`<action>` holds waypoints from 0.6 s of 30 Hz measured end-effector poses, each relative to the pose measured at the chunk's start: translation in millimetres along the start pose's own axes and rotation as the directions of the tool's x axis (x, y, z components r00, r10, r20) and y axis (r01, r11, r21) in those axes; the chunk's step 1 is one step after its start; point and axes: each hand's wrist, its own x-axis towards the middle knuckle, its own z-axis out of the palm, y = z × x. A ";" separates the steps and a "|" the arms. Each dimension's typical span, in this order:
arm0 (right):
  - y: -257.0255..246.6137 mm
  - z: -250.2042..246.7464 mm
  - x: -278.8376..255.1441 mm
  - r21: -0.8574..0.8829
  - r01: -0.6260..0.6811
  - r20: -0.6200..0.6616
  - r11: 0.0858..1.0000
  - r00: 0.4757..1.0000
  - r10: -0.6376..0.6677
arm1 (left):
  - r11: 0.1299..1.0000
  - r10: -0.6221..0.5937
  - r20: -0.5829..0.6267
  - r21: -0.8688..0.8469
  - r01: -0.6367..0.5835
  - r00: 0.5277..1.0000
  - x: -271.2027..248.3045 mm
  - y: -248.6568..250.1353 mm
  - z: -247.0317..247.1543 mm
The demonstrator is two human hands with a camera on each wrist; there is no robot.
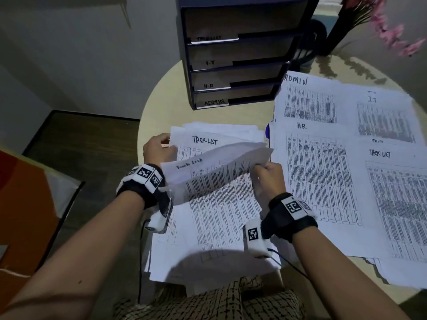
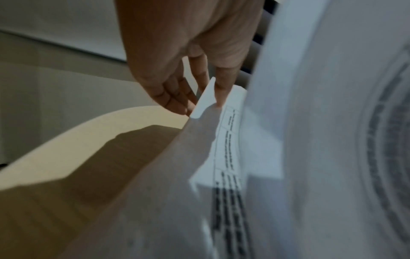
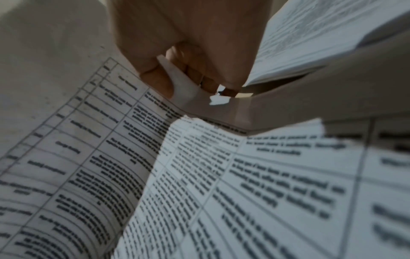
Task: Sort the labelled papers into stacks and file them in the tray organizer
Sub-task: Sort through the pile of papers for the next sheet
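Note:
An unsorted pile of printed sheets [image 1: 215, 227] lies in front of me, its top page headed "TASK LIST". My right hand [image 1: 262, 169] pinches the right edge of a sheet headed "Task List" [image 1: 215, 172] and holds it curled above the pile; in the right wrist view the thumb and fingers [image 3: 159, 80] clamp that edge. My left hand [image 1: 164, 141] pinches the pile's upper left corner [image 2: 207, 98]. Four sorted stacks lie to the right: ADMIN [image 1: 307, 100], I.T [image 1: 385, 116], H.R. [image 1: 321, 176] and TASK LIST [image 1: 397, 204]. The dark tray organizer [image 1: 233, 54] stands behind, its trays labelled.
Everything sits on a round beige table [image 1: 161, 105] whose edge curves close to my left hand. A dark vase with pink flowers [image 1: 381, 26] stands at the back right beside the organizer. An orange object [image 1: 23, 204] lies on the floor to the left.

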 end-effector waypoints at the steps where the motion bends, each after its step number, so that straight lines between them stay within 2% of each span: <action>1: 0.7 0.5 1.5 -0.008 -0.001 -0.007 1.000 1.000 0.001 | 1.000 0.020 -0.020 -0.008 -0.020 1.000 -2.1 -0.4 -0.1; 3: -1.0 0.3 1.4 -0.054 0.019 -0.016 0.998 1.000 -0.020 | 0.996 0.045 0.008 -0.077 -0.044 0.999 -7.7 -0.3 -1.7; 4: -0.9 0.3 2.1 -0.072 0.040 -0.020 0.997 0.999 -0.042 | 0.981 0.045 0.074 -0.192 -0.030 0.996 -12.0 1.2 -4.0; 5: -1.5 0.1 1.6 -0.085 0.061 -0.024 0.995 0.998 -0.064 | 0.945 0.002 0.175 -0.321 0.055 0.985 -16.4 1.3 -7.4; 6: -1.5 0.0 1.6 -0.088 0.070 -0.031 0.994 0.997 -0.073 | 0.881 -0.044 0.308 -0.437 0.183 0.950 -19.2 -0.5 -11.4; 7: 1.3 0.3 3.0 -0.076 0.073 -0.035 0.994 0.996 -0.076 | 0.798 -0.081 0.440 -0.509 0.323 0.894 -20.9 -6.4 -14.8; 8: 3.4 0.6 3.3 -0.064 0.069 -0.030 0.996 0.997 -0.071 | 0.753 -0.090 0.562 -0.502 0.426 0.822 -23.7 -10.7 -17.8; 10: 3.2 1.1 0.9 -0.036 0.076 0.016 0.996 0.997 -0.075 | 0.821 -0.069 0.704 -0.363 0.441 0.707 -29.9 -17.4 -23.8; 11: 2.4 0.3 0.6 -0.003 0.079 0.032 0.997 0.996 -0.078 | 0.834 -0.057 0.738 -0.335 0.438 0.673 -32.2 -18.9 -25.9; 12: -1.7 -0.7 -1.5 0.023 0.067 0.037 0.997 0.997 -0.068 | 0.821 -0.046 0.750 -0.348 0.452 0.660 -38.4 -14.3 -26.5; 15: -1.1 -2.0 -0.3 0.053 0.017 0.026 0.998 1.000 -0.018 | 0.655 -0.131 0.664 -0.499 0.567 0.736 -40.7 -10.1 -27.5; 18: 1.4 1.1 1.2 0.091 0.010 0.007 0.996 1.000 -0.011 | 0.673 -0.088 0.655 -0.516 0.529 0.751 -30.5 -19.0 -24.8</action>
